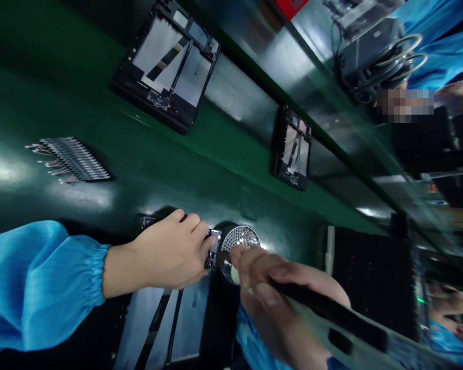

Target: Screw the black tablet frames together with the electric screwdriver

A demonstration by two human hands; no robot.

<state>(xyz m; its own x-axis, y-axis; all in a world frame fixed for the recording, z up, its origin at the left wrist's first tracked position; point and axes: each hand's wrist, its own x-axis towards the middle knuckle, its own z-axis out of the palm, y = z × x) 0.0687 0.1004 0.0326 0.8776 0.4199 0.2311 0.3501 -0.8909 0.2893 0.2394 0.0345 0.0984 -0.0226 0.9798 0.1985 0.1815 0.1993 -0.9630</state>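
My left hand (165, 252), in a blue sleeve, lies over the top end of an opened tablet (191, 326), its fingers curled down on the frame. Below the wrist, the tablet's pale battery panels and dark ribbon cables show. My right hand (270, 282) is wrapped round an electric screwdriver (332, 313) with a black and light-grey body, which slants toward the lower right. Its silver collar is beside my left fingertips; I cannot make out the bit. Just behind the collar stands a round metal screw tray (231, 236) with a pitted top and small shiny screws.
Two more opened tablets, one large (170, 67) and one farther right (293, 149), lie along a metal strip on the green bench (170, 180). A row of small wired parts (75, 159) lies left. A black box (366, 272) stands right. Co-workers in blue sleeves are beyond.
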